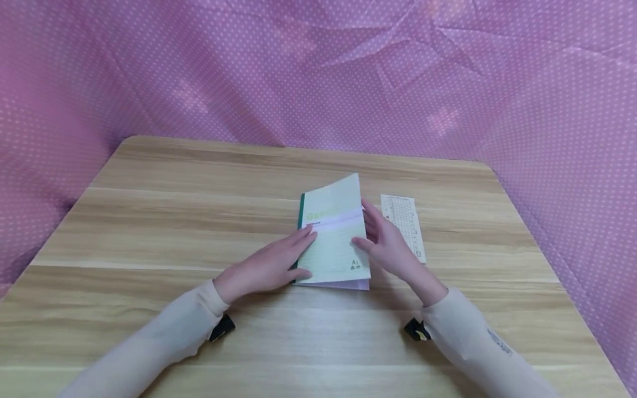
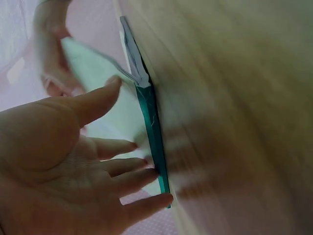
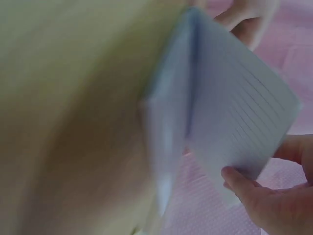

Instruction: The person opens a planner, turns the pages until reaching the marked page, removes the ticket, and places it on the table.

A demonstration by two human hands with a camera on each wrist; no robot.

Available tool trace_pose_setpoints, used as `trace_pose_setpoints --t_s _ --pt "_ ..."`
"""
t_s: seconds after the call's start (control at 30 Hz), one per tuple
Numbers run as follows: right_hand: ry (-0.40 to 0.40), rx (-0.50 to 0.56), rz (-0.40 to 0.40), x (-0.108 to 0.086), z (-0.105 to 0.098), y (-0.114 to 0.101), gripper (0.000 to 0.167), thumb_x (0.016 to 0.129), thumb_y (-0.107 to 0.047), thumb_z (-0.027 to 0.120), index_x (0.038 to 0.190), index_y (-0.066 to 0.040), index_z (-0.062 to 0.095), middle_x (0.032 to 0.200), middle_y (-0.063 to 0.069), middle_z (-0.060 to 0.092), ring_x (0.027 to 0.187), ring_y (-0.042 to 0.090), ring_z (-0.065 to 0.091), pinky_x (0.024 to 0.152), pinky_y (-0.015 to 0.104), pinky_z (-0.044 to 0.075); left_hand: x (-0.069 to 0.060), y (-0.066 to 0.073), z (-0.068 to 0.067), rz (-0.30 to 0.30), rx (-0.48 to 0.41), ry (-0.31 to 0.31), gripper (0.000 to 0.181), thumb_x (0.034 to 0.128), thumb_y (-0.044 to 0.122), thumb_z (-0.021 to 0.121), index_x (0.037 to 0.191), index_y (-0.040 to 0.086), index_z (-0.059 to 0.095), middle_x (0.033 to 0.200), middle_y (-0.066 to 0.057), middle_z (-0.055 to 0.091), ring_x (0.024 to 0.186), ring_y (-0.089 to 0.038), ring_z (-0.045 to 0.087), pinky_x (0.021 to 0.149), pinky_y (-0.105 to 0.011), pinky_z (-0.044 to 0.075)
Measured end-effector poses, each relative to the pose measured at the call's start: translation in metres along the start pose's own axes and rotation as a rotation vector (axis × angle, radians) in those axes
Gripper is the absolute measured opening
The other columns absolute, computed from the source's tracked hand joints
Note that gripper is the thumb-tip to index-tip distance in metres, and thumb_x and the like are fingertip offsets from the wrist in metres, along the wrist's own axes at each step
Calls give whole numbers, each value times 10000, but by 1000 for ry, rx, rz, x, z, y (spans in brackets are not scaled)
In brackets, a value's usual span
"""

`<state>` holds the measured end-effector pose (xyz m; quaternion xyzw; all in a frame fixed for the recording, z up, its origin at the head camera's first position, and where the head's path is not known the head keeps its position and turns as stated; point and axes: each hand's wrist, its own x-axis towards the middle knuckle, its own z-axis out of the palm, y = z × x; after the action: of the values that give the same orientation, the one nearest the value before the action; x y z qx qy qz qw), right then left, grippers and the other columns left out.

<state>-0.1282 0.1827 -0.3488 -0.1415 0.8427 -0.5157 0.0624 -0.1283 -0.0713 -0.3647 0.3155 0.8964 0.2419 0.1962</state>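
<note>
A notebook (image 1: 330, 254) with a pale green cover and a dark green spine (image 2: 152, 127) lies on the wooden table, partly opened. Its cover and some pages stand raised on the right side, and a lined page (image 3: 244, 107) shows on the inside in the right wrist view. My left hand (image 1: 271, 262) rests with extended fingers on the cover along the spine. At the raised right edge, my right hand (image 1: 390, 243) pinches the cover and pages between thumb and fingers. Part of the right fingers is hidden behind the cover.
A white card (image 1: 404, 224) printed with a grid lies on the table (image 1: 149, 221), just right of the notebook and partly behind the right hand. A pink dotted cloth (image 1: 298, 83) hangs around the table's back and sides.
</note>
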Motion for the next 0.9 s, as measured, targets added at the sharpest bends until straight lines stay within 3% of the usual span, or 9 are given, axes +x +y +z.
trace_pose_setpoints --t_s 0.13,0.27,0.33,0.47,0.73,0.9 --pt "-34 -267 -6 -8 0 12 824 836 99 698 1507 92 220 1586 243 164 1404 372 318 1061 416 400 -1 -2 3 -23 93 -35 851 927 409 660 1561 61 211 1638 -99 95 1495 -239 98 1178 -475 187" --pt "-185 -501 12 -14 2 18 845 824 -64 784 1484 103 284 1600 253 55 1442 389 213 1093 473 348 -2 0 4 -39 139 -67 860 935 426 641 1563 53 187 1640 -104 61 1499 -246 53 1181 -517 137" --pt "-276 -556 42 -15 2 19 865 845 -176 788 1498 78 281 1609 235 46 1455 371 188 1107 475 331 -3 0 5 -41 149 -72 855 943 418 633 1562 42 179 1639 -116 52 1498 -260 43 1177 -540 125" --pt "-385 -591 102 -16 1 21 881 891 -318 736 1532 25 238 1628 179 50 1473 331 164 1131 477 287 -4 2 6 -44 170 -76 850 952 415 620 1564 40 166 1639 -123 46 1498 -264 35 1173 -551 125" --pt "-417 -632 72 -18 -2 24 885 925 -387 675 1542 25 193 1631 174 26 1484 327 110 1147 487 249 -4 3 5 -54 184 -81 846 957 425 608 1566 48 159 1640 -118 41 1499 -263 33 1172 -555 127" --pt "-374 -625 0 -34 -19 26 859 938 -414 645 1548 -3 202 1628 160 77 1480 320 133 1149 496 232 -19 -17 -5 -83 171 29 823 982 476 536 1579 90 122 1639 -117 24 1494 -310 34 1139 -639 74"
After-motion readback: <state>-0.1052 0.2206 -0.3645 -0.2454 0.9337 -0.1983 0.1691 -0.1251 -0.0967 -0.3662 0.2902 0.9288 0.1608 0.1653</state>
